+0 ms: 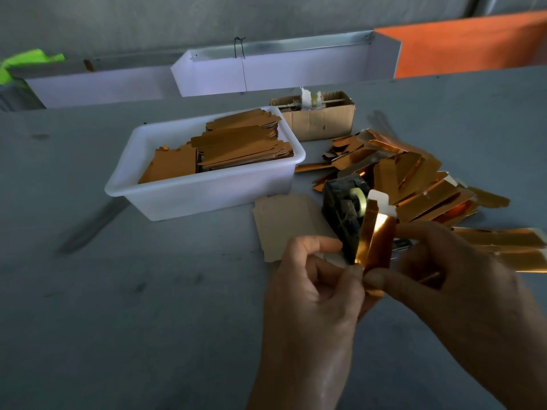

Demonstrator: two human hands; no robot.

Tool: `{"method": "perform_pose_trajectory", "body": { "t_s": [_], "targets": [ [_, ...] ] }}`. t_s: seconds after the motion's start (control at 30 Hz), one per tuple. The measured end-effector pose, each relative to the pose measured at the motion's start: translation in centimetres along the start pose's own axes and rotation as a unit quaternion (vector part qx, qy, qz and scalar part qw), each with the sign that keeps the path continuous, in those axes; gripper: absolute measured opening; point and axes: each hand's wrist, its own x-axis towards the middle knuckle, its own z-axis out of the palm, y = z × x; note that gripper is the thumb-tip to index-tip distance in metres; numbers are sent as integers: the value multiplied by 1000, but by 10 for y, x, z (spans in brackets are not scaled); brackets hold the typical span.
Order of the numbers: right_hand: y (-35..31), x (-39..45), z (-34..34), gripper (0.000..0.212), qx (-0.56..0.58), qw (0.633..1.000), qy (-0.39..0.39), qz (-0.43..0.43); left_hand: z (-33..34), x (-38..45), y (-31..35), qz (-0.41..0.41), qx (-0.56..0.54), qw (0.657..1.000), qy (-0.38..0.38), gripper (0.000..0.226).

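Both hands meet over the grey table (148,291), holding a small copper-foil carton (376,241) upright between them. The left hand (313,291) pinches its lower edge with the thumb and curled fingers, while the right hand (438,276) grips it from the other side, thumb pressed near the bottom and fingers wrapped behind. The carton's white inner flap stands open at the top. Just behind it sits a black tape dispenser (343,208), resting on a flat piece of brown card (284,220). To the right lies a loose heap of folded foil cartons (414,176). A white plastic tub (207,187) holds stacked flat blanks (236,143), with a cardboard box (319,119) just behind it.
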Motion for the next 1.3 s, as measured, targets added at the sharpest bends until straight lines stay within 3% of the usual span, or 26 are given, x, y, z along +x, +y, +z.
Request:
{"method": "perform_pose_trajectory", "body": {
  "t_s": [0.1,0.2,0.33,0.4,0.5,0.6,0.7,0.8,0.9,1.0,1.17,1.3],
  "targets": [
    [5,3,3,26,266,954,-123,66,-4,4,-1,-51,-39,998,-15,21],
    [9,8,4,24,307,941,-128,66,-11,9,0,-117,-79,988,-58,15],
    [10,15,5,25,315,935,-158,44,-28,18,5,-153,-67,977,-131,32],
    [15,26,0,31,307,942,-131,41,-36,25,6,-116,30,985,-120,34],
    [37,59,-14,13,339,937,25,86,-51,45,-10,-35,253,966,36,34],
    [70,97,-25,11,243,944,157,159,-61,70,-29,-81,387,913,104,39],
    [93,123,-23,14,140,951,152,231,-58,92,-39,-130,454,879,64,56],
    [97,126,-18,54,-44,953,157,257,-55,108,-42,-169,391,903,59,48],
    [94,113,-13,63,-76,954,202,208,-60,113,-39,-208,213,952,73,31],
    [86,95,-12,58,-56,960,241,134,-69,105,-35,-220,100,968,76,18],
    [52,62,-4,40,-56,955,289,-40,-80,84,-35,-139,153,975,79,18],
    [20,38,11,24,-74,964,224,-121,-77,81,-28,-89,206,968,109,18]
  ]
}}
